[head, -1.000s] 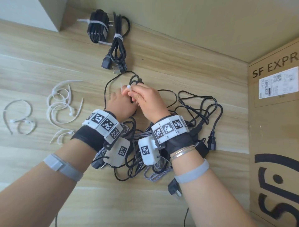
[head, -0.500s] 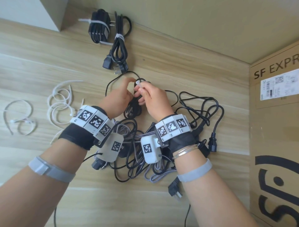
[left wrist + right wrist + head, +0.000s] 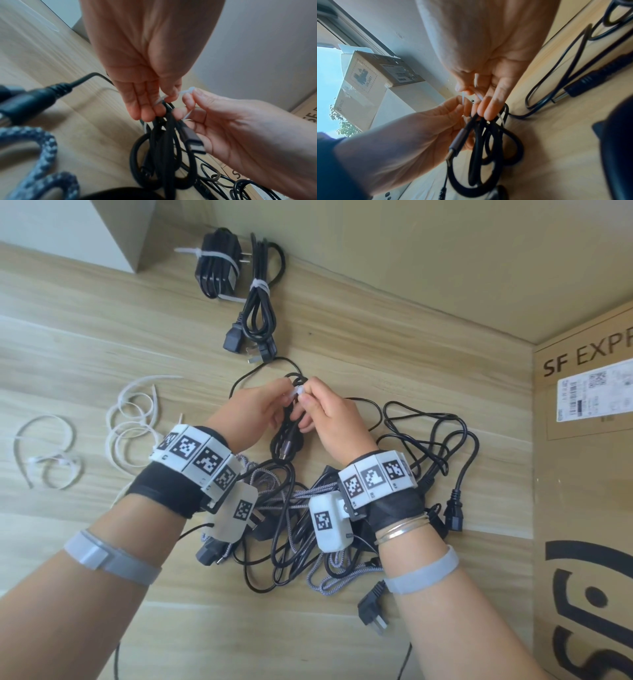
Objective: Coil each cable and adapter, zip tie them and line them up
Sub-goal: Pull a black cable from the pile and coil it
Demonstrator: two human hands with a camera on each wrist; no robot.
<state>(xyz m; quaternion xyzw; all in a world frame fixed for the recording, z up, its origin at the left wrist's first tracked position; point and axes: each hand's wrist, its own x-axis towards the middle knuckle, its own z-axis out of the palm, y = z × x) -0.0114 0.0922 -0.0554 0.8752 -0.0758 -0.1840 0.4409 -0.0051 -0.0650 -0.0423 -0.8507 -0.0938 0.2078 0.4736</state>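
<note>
Above the tangle in the middle of the wooden table (image 3: 102, 344), we see both hands raised and meeting over a small coiled black cable (image 3: 287, 436) that hangs from the fingers. The left hand (image 3: 255, 414) pinches one end of a white zip tie (image 3: 296, 392) between thumb and forefinger, its other fingers lying fairly straight against the top of the coil. The right hand (image 3: 329, 419) pinches the tie's head end between thumb and forefinger; from the left wrist view we see that head (image 3: 190, 90) poking out above the fingertips, and the strap running round the gathered strands. A metal-tipped plug (image 3: 193, 140) of the coil lies against the right palm.

Beneath the wrists lies the heap of loose cables (image 3: 428, 446), black ones mixed with a grey braided cable (image 3: 329, 577), with a black plug (image 3: 371, 611) at the near edge of the heap. At the far edge of the table, by the wall, two finished bundles lie side by side: a tied adapter (image 3: 215, 268) and, just right of it, a tied power cord (image 3: 258, 309). To the left, well apart from the heap, spare zip ties (image 3: 133, 426) lie curled on the wood. A cardboard box (image 3: 582, 508) stands at the right side.
</note>
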